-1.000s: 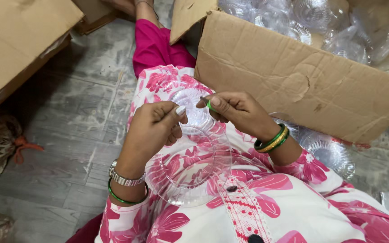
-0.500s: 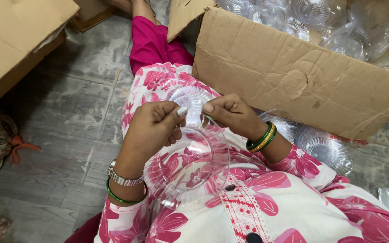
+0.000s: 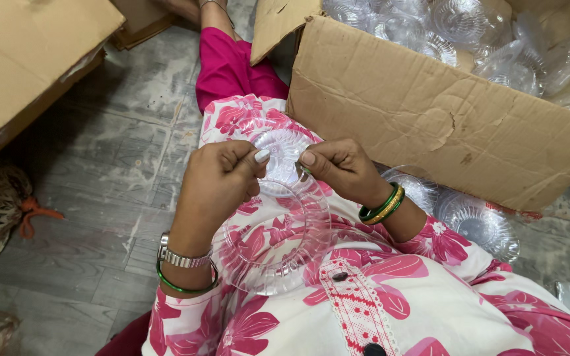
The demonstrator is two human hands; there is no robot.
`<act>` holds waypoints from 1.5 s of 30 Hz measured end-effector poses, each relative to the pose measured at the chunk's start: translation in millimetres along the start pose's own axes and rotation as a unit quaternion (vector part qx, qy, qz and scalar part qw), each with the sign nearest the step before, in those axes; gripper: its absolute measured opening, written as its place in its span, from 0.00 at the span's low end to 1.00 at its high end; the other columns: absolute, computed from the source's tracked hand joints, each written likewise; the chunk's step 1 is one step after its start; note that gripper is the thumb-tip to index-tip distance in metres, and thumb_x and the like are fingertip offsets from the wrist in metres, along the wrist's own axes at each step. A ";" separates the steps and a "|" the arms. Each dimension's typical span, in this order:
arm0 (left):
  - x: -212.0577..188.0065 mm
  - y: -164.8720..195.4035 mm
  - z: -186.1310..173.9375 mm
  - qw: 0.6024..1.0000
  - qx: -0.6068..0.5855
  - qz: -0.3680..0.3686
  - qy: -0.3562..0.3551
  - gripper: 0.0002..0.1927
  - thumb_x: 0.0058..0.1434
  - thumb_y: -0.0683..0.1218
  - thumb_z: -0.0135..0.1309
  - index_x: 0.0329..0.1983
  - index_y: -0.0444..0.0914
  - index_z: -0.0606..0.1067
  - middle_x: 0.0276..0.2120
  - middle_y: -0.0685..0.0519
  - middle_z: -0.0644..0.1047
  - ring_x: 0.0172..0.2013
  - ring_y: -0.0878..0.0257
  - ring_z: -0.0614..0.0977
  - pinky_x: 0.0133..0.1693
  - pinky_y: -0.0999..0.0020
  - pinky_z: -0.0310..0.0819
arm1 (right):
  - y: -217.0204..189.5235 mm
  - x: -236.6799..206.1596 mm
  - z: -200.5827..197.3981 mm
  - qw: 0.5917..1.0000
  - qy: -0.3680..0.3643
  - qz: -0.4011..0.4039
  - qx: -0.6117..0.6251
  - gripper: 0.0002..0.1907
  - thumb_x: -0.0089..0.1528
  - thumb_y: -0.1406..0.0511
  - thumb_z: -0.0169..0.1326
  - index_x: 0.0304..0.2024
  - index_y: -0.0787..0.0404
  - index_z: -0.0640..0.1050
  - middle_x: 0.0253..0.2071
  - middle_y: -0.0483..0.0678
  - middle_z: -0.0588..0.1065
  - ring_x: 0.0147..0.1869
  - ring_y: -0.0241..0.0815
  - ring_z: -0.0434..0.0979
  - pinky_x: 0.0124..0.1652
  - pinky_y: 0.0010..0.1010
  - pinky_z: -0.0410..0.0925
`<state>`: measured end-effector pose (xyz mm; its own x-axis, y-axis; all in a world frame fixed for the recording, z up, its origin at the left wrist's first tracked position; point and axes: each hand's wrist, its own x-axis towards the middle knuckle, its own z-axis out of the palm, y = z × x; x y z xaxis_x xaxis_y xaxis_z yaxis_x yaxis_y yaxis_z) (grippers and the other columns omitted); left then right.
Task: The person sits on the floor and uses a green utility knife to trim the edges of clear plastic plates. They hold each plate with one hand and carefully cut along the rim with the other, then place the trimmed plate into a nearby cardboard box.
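To my right the cardboard box flap (image 3: 430, 112) stands close beside my right hand (image 3: 338, 168) — little room there. More clear plastic bowls (image 3: 476, 224) crowd the floor under it. To my left the grey floor (image 3: 100, 178) lies open as far as the other carton (image 3: 28, 66) — free passage for my left hand (image 3: 216, 188).

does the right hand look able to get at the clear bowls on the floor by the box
Probably yes. The right hand is busy pinching the clear plate with the left hand, but the clear bowls lie uncovered just beyond its wrist, beside the cardboard box, with nothing between.
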<state>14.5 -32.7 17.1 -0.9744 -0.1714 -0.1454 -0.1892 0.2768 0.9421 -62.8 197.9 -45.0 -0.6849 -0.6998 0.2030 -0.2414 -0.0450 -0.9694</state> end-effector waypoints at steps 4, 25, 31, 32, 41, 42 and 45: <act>1.0 0.9 -1.8 1.000 0.016 0.010 0.012 0.13 0.64 0.44 0.57 0.26 0.32 0.80 0.16 0.53 0.78 0.16 0.70 0.77 0.21 0.72 0.70 | 1.4 -0.1 0.7 1.000 0.000 0.004 0.004 0.20 0.74 0.59 0.49 0.34 0.68 0.79 0.27 0.38 0.70 0.33 0.26 0.64 0.33 0.23 0.62; 12.3 -9.2 -42.7 0.985 0.047 0.035 0.161 0.13 0.67 0.41 0.52 0.27 0.32 0.78 0.15 0.54 0.76 0.17 0.72 0.76 0.20 0.73 0.67 | -6.1 9.8 7.4 0.998 0.027 0.011 0.050 0.24 0.74 0.55 0.48 0.33 0.65 0.80 0.24 0.37 0.67 0.29 0.25 0.61 0.30 0.22 0.56; 7.7 4.4 -17.1 0.995 0.049 0.015 0.085 0.14 0.65 0.46 0.56 0.26 0.34 0.79 0.14 0.54 0.76 0.16 0.73 0.77 0.19 0.74 0.66 | -0.3 34.2 2.2 0.997 0.030 0.009 0.066 0.22 0.75 0.57 0.49 0.30 0.63 0.76 0.24 0.34 0.63 0.28 0.24 0.56 0.28 0.22 0.53; 7.1 6.7 -17.4 0.993 0.067 0.016 0.096 0.14 0.65 0.47 0.56 0.26 0.35 0.79 0.14 0.55 0.77 0.16 0.73 0.78 0.19 0.74 0.67 | 0.0 35.2 1.0 0.997 0.004 -0.010 0.075 0.23 0.76 0.57 0.50 0.29 0.63 0.73 0.25 0.33 0.62 0.30 0.24 0.55 0.30 0.22 0.53; 16.0 -3.3 -17.5 0.992 0.051 0.019 0.115 0.13 0.64 0.46 0.57 0.27 0.34 0.80 0.18 0.55 0.80 0.17 0.72 0.81 0.19 0.74 0.71 | 5.6 28.7 3.4 0.999 0.019 0.011 0.044 0.21 0.73 0.57 0.50 0.36 0.67 0.82 0.25 0.34 0.68 0.30 0.24 0.60 0.30 0.21 0.56; 16.3 -5.8 -16.3 0.992 0.053 0.015 0.112 0.13 0.64 0.46 0.56 0.27 0.34 0.80 0.17 0.54 0.79 0.17 0.72 0.80 0.20 0.74 0.70 | 5.5 28.3 3.2 0.999 0.016 0.014 0.048 0.21 0.73 0.57 0.50 0.36 0.67 0.82 0.26 0.35 0.68 0.30 0.24 0.61 0.31 0.21 0.57; 17.5 -9.0 -17.6 0.991 0.066 0.025 0.116 0.11 0.64 0.43 0.54 0.27 0.34 0.81 0.16 0.51 0.79 0.17 0.71 0.78 0.21 0.74 0.70 | 1.5 25.9 0.7 0.999 0.004 0.011 0.042 0.21 0.73 0.57 0.50 0.35 0.67 0.81 0.26 0.36 0.69 0.30 0.25 0.62 0.31 0.21 0.58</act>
<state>1.2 -54.8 11.4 -0.9320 -0.3622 -0.0118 -0.1702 0.4086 0.8967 -80.4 179.2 -41.4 -0.6946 -0.6959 0.1823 -0.1674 -0.0902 -0.9818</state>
